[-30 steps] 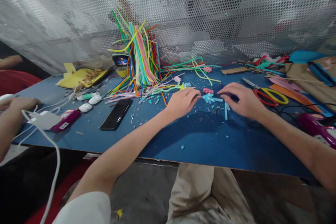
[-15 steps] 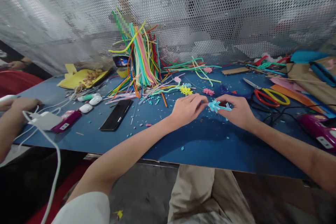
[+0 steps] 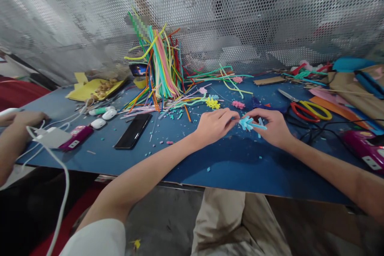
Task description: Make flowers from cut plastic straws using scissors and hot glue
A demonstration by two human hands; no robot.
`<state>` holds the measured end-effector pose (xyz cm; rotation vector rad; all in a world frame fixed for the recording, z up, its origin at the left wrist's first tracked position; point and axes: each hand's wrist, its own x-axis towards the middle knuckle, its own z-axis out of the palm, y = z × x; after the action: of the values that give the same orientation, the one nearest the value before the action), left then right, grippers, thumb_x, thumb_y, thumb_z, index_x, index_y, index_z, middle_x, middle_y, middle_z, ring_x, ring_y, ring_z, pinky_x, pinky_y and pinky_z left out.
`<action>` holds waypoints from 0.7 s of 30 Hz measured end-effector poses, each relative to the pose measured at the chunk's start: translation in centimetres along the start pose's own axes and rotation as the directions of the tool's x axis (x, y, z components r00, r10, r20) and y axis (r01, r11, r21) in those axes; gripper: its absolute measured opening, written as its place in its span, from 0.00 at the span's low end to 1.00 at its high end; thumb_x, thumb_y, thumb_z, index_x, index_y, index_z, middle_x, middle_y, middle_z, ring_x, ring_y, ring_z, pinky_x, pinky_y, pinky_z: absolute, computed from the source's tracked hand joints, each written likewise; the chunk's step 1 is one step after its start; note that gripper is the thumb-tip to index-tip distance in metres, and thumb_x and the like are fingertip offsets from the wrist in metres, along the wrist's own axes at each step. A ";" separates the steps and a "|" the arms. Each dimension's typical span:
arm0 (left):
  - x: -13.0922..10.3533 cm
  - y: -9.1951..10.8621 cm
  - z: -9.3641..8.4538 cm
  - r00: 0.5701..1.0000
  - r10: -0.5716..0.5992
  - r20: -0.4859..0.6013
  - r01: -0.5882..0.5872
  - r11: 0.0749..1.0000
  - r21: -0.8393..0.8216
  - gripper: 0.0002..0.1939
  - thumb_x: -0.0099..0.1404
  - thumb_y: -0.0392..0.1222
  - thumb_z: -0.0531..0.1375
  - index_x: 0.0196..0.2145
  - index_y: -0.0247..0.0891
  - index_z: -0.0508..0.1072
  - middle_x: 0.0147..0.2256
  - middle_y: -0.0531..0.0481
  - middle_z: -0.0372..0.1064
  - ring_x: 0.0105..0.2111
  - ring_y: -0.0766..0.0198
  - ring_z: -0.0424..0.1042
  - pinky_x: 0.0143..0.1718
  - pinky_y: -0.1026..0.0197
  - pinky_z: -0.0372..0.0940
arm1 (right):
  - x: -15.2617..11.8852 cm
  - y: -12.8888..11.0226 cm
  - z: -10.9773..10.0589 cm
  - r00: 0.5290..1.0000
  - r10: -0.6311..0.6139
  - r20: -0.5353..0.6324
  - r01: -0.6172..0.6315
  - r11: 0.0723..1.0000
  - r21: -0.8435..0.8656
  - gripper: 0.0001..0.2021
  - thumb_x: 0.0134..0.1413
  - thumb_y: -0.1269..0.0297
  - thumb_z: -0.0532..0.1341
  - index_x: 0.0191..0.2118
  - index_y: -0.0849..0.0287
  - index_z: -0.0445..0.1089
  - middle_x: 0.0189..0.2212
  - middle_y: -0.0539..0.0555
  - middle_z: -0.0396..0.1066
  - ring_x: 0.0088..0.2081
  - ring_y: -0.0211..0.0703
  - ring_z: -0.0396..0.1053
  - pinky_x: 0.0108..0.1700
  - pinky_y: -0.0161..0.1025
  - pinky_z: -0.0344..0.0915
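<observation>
Between my two hands, just above the blue table [image 3: 186,166], is a light-blue fuzzy piece [image 3: 246,123] with short stubs sticking out. My left hand [image 3: 216,125] is closed in a pinch at its left end, on what looks like a thin stem. My right hand [image 3: 270,125] pinches the piece from the right, and a light-blue strand sticks out by its fingers. Behind my hands lie a yellow fuzzy piece [image 3: 213,103] and a pink one [image 3: 238,105].
A bundle of coloured pipe cleaners [image 3: 163,64] stands at the back. Scissors [image 3: 309,108] and black cables lie right. Left are a black phone [image 3: 133,132], a purple power strip [image 3: 77,137], white cables and another person's hand [image 3: 30,119]. Metal mesh rises behind.
The light-blue piece has turned slightly and shifted a little to the right and down. My hands have barely moved.
</observation>
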<state>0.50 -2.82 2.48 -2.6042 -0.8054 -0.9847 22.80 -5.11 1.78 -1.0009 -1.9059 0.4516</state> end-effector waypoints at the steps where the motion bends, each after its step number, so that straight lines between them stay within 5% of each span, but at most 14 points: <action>1: 0.0 0.0 0.0 1.000 0.005 -0.009 -0.005 1.000 -0.001 0.07 0.74 0.41 0.54 0.42 0.41 0.72 0.35 0.54 0.76 0.34 0.70 0.75 0.32 0.66 0.61 | 0.0 0.0 0.0 1.000 0.005 -0.001 -0.005 1.000 0.003 0.08 0.57 0.58 0.63 0.35 0.56 0.76 0.24 0.49 0.73 0.25 0.37 0.65 0.28 0.36 0.62; 8: -0.2 -0.2 0.3 0.995 -0.027 -0.100 0.019 0.997 -0.081 0.07 0.71 0.43 0.58 0.42 0.40 0.74 0.30 0.55 0.73 0.30 0.72 0.72 0.31 0.68 0.60 | -0.2 0.5 0.2 0.995 0.052 -0.080 -0.054 0.998 -0.022 0.09 0.59 0.57 0.63 0.36 0.55 0.77 0.27 0.50 0.75 0.27 0.38 0.68 0.30 0.37 0.63; 15: -0.6 -0.5 0.9 0.954 0.074 -0.290 -0.128 0.977 -0.172 0.09 0.64 0.48 0.67 0.38 0.42 0.76 0.31 0.54 0.74 0.29 0.73 0.72 0.31 0.69 0.64 | -0.2 -0.4 -0.1 1.000 -0.014 -0.008 0.014 1.000 0.027 0.07 0.60 0.59 0.63 0.33 0.55 0.74 0.29 0.51 0.75 0.31 0.39 0.70 0.35 0.38 0.66; 21: -0.4 -0.5 0.8 0.964 0.062 -0.257 -0.128 0.960 -0.247 0.09 0.64 0.46 0.66 0.39 0.39 0.76 0.29 0.53 0.73 0.28 0.72 0.71 0.32 0.69 0.66 | -0.3 -0.3 0.0 0.995 -0.095 0.003 0.095 0.995 0.033 0.04 0.60 0.61 0.64 0.34 0.54 0.74 0.30 0.50 0.75 0.32 0.39 0.70 0.38 0.39 0.66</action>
<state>0.42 -2.26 1.61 -2.6264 -0.5113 -1.4378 22.78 -5.50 1.79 -0.8844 -1.9350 0.4293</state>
